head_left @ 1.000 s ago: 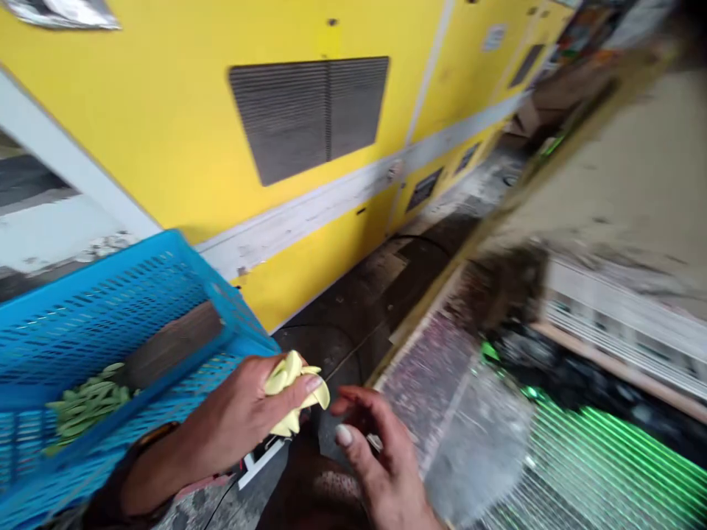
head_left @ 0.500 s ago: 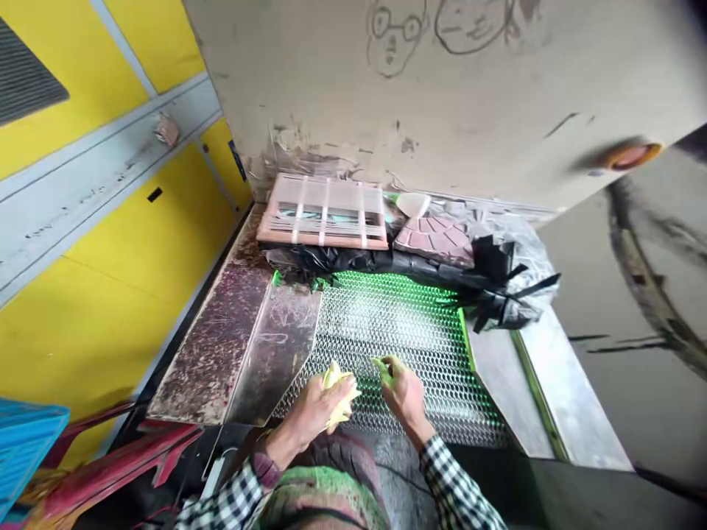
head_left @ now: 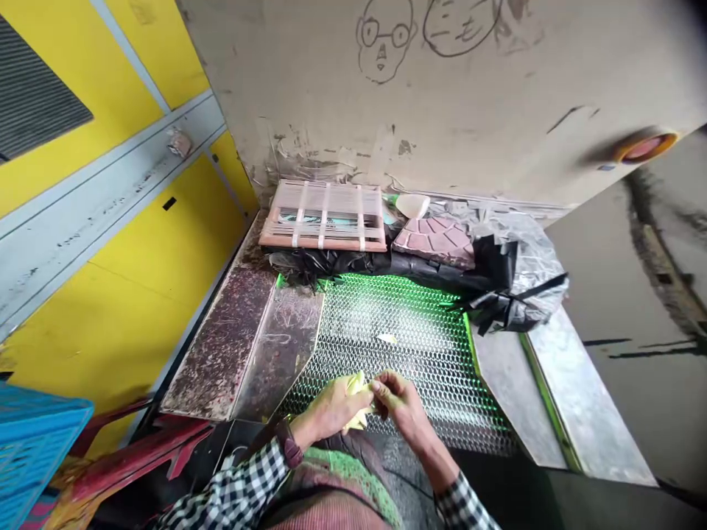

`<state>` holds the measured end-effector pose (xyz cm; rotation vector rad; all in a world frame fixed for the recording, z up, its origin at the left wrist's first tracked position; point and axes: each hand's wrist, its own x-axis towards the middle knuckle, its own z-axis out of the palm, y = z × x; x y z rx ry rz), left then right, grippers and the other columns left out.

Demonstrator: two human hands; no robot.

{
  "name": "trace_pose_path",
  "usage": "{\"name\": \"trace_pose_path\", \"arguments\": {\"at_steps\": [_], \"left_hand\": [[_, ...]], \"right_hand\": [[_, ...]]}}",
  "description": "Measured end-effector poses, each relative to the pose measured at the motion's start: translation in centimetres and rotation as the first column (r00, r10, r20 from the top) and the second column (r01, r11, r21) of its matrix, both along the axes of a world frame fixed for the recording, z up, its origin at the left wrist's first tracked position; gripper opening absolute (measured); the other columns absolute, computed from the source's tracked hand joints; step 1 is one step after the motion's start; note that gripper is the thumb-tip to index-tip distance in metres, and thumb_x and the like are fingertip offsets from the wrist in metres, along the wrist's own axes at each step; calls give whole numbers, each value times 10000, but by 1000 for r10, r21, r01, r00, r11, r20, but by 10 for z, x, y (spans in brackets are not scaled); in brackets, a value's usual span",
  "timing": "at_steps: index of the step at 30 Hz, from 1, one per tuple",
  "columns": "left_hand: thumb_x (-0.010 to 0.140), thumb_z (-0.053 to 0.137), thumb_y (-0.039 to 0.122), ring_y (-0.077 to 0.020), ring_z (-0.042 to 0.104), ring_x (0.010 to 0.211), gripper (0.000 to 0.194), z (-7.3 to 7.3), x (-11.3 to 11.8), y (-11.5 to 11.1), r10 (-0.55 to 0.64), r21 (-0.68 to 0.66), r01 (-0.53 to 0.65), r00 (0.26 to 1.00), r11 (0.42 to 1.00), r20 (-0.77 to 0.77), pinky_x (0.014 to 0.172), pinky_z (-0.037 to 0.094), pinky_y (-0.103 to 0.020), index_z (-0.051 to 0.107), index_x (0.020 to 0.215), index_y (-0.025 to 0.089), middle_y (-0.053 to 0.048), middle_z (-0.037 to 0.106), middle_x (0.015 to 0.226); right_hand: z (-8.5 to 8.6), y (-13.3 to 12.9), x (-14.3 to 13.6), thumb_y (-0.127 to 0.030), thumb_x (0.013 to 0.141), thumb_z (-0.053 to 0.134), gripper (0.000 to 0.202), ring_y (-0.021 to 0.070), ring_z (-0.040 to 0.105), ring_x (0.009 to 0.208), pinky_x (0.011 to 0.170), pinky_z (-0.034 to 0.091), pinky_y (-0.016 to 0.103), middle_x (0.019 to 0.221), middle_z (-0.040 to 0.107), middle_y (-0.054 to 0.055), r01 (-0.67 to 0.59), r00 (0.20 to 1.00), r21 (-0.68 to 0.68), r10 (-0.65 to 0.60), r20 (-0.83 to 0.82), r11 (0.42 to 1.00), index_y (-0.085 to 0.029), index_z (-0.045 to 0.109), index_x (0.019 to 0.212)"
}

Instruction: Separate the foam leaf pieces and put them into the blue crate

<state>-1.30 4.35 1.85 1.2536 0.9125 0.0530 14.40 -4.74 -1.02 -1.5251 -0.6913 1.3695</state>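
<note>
My left hand [head_left: 333,409] is closed around a bunch of thin pale-yellow pieces [head_left: 356,383], leaf-like with pointed ends; I cannot make out their material. Beside it, my right hand [head_left: 402,406] has its thumb and fingers pinched together at the bunch's right edge. Whether a single piece is between those fingertips is too small to tell. Under and beyond both hands runs a metal wire-mesh conveyor belt [head_left: 387,361], lit green along its far and right edges. One pale-yellow piece [head_left: 387,338] lies flat on the mesh, ahead of my hands.
Across the belt's far end are a pinkish frame with strands [head_left: 325,239], a pink segmented slab [head_left: 434,239] and black plastic wrapping [head_left: 497,294]. Metal side plates [head_left: 276,346] flank the belt. A blue crate [head_left: 41,442] stands at lower left. An orange-ringed button [head_left: 646,147] protrudes at right.
My right hand, earlier apart from the bunch with a yellow-green piece in its fingers, has come back left to it. A pale piece now shows on the mesh.
</note>
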Motion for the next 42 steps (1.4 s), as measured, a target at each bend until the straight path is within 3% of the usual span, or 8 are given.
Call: {"name": "trace_pose_path", "arguments": {"at_steps": [4,11,17,20,29,36,38,42], "left_hand": [[911,607,536,-116,526,476,352,-19,-12,0,184,-129,-179,982,975,31,370,369,-202,564,897,187,-4,620,671],[898,630,523,-97,491,420,358,-32,-18,0,189,-111,-186,982,976,21,343,343,-196,575,822,178,-28,645,641],[886,638,536,-118,531,465,351,-27,-8,1,225,-135,-215,973,967,59,365,372,-201,561,850,196,-7,616,649],[905,615,502,-115,524,472,311,-26,-3,1,224,-135,-212,971,968,81,376,380,-204,567,865,198,-3,610,668],[915,601,568,-105,524,484,389,-36,2,-4,348,-124,-338,935,933,72,386,393,-201,565,924,180,-19,646,721],[888,621,601,-99,522,474,418,-45,1,-7,406,-113,-398,912,910,56,383,383,-194,555,906,188,-4,622,708],[898,609,584,-108,541,491,394,-44,2,-9,401,-87,-396,914,914,53,379,388,-192,547,907,195,1,611,710],[912,591,536,-119,546,493,332,-39,8,-13,367,35,-367,930,930,2,368,403,-193,530,899,209,21,577,687]], "right_hand": [[-22,10,4,-672,918,589,462,157,510,552,527,385,271,634,574,-19,86,963,-57,-68,262,995,-216,591,841],[-30,25,20,-535,979,418,417,197,553,607,558,337,291,773,697,62,91,637,-166,70,768,982,-213,683,974],[-5,20,7,-689,928,594,488,155,536,607,551,409,273,728,617,7,-170,955,-64,180,235,983,-204,630,887],[-3,19,0,-711,842,708,528,117,468,536,493,356,247,654,545,-37,-137,990,-32,137,11,990,-200,577,840],[-16,10,20,-618,964,597,424,175,586,685,607,456,289,789,655,35,-123,970,2,120,212,992,-198,593,911],[-50,2,35,-456,1045,342,434,150,447,545,508,259,290,801,653,78,-149,475,-24,93,875,989,-183,638,883],[-45,-1,27,-488,1043,373,424,154,488,582,520,292,280,838,662,74,-126,531,-4,71,845,992,-189,650,928],[-26,-1,3,-646,965,538,451,149,518,597,549,396,264,731,608,14,-43,923,-42,55,381,998,-210,606,869]]}}
